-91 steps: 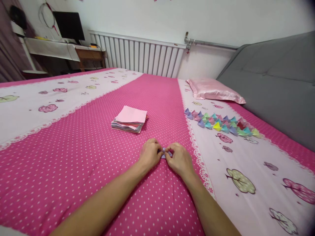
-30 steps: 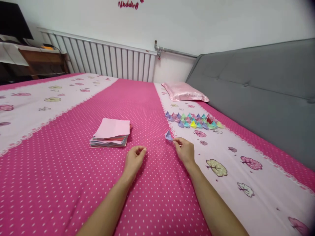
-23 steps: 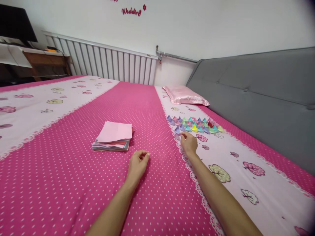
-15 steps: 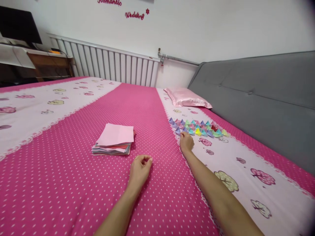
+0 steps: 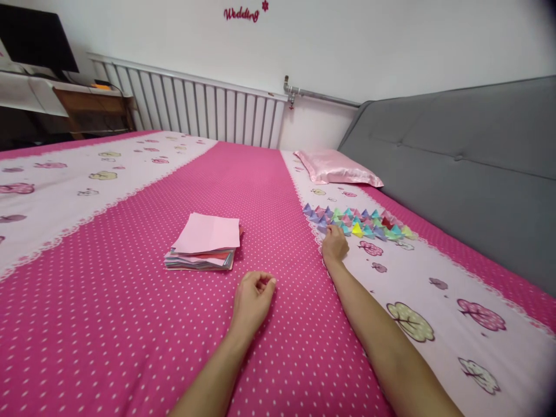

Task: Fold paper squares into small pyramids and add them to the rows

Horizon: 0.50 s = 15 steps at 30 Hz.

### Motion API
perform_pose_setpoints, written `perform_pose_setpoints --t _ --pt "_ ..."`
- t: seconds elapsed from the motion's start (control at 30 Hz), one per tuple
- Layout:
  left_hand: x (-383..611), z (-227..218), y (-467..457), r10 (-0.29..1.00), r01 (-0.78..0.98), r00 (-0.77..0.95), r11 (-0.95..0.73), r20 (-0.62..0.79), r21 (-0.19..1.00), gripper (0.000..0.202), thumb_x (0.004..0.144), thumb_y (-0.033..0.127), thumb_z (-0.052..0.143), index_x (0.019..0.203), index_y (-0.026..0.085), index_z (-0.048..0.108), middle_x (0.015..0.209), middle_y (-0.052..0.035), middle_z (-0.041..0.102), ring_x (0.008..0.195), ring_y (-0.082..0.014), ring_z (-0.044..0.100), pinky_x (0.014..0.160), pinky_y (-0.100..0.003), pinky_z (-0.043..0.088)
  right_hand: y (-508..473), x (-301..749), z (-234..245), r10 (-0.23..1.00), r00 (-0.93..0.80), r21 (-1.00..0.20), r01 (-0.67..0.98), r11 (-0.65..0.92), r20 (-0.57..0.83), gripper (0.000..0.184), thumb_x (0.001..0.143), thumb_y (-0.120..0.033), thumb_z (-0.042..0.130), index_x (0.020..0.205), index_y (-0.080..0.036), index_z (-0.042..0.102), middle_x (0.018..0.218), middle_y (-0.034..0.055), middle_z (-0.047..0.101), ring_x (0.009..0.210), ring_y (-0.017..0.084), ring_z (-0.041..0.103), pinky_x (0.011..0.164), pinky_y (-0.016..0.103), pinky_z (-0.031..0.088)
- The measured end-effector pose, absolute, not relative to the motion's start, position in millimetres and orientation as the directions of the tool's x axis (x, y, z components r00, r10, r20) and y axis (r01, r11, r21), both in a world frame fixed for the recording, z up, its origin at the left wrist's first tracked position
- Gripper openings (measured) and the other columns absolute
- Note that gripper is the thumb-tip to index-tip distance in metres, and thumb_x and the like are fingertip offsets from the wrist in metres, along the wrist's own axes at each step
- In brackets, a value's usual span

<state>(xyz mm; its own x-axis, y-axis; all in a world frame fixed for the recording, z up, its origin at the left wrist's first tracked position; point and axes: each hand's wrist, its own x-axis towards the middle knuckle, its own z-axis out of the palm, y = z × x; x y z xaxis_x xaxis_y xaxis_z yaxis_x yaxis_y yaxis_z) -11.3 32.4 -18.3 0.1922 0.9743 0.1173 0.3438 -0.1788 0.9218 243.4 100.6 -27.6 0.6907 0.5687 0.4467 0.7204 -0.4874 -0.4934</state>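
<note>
On the pink dotted bedsheet (image 5: pixel 278 324), my left hand (image 5: pixel 255 295) is loosely curled, thumb close to the index finger, and nothing shows in it. My right hand (image 5: pixel 334 244) reaches to the near left end of several rows of small folded paper pieces (image 5: pixel 357 230). Its fingertips are pinched at a purple piece in the front row, which they mostly cover. The pieces stand as little points in purple, pink, green, blue, yellow and red. Left of my left hand lies a stack of square paper sheets (image 5: pixel 208 233), pink on top.
A shiny pink pillow (image 5: pixel 341 168) lies beyond the folded pieces, against the grey padded headboard (image 5: pixel 460 139) on the right. At the back are a white radiator (image 5: pixel 191 104) and a pipe. A desk with a black monitor (image 5: pixel 37 37) stands at the far left.
The view has tipped down and shifted slightly. My right hand stays at the front row of folded pieces, its fingertips still pinched. My left hand remains curled near the same spot.
</note>
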Motion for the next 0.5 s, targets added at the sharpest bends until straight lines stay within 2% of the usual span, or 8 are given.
perform_pose_setpoints --t 0.37,0.5 --pt "-11.2 -22.1 32.4 0.973 0.326 0.198 -0.177 0.116 0.928 0.027 0.074 0.039 0.053 0.077 0.015 0.064 0.070 -0.0041 0.062 0.060 -0.0143 0.053 0.058 -0.025 0.040 100.5 240.3 -25.5 0.566 0.711 -0.519 0.698 -0.493 0.417 0.035 0.091 -0.025 0.029 0.112 -0.023 0.057 0.110 0.0088 0.055 0.077 0.017 0.056 0.065 0.028 0.036" --pt "-11.3 -20.1 32.3 0.971 0.355 0.205 -0.189 0.121 0.915 0.026 0.075 0.038 0.052 0.078 0.014 0.063 0.074 -0.0057 0.063 0.063 -0.0148 0.055 0.061 -0.027 0.041 97.2 239.5 -22.3 0.533 0.720 -0.552 0.689 -0.470 0.445 0.036 0.089 -0.023 0.030 0.120 -0.019 0.048 0.111 0.0114 0.054 0.085 0.021 0.057 0.068 0.030 0.038"
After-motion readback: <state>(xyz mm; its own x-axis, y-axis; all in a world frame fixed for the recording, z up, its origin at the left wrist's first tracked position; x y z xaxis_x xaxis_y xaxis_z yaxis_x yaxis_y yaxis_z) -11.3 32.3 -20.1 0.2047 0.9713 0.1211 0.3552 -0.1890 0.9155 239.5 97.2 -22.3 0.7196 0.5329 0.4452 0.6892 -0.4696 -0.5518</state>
